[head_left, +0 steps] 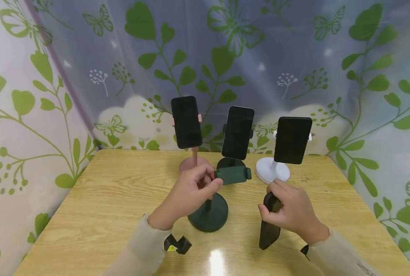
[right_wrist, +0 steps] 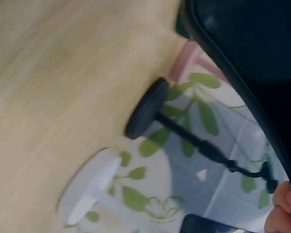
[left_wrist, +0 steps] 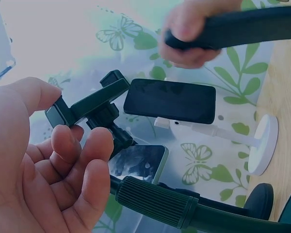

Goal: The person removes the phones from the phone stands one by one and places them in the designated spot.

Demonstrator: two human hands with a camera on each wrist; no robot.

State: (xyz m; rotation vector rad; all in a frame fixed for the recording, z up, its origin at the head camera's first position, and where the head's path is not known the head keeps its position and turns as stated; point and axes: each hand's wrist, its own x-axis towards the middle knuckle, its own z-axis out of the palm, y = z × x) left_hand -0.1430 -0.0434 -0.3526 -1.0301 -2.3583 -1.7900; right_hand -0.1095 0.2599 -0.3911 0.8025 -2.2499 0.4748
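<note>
My left hand pinches the near end of the clamp on a dark green phone stand. The stand's round base rests on the table below that hand, and the clamp holds no phone. In the left wrist view, thumb and fingertips meet at one clamp jaw, beside the ribbed stem. My right hand grips a black phone by its upper part, tilted nearly edge-on, to the right of the green stand. In the right wrist view this phone fills the upper right corner.
Behind stand three phone stands holding phones: a pink one at left, a black one in the middle, a white one at right. A leaf-patterned curtain surrounds the wooden table.
</note>
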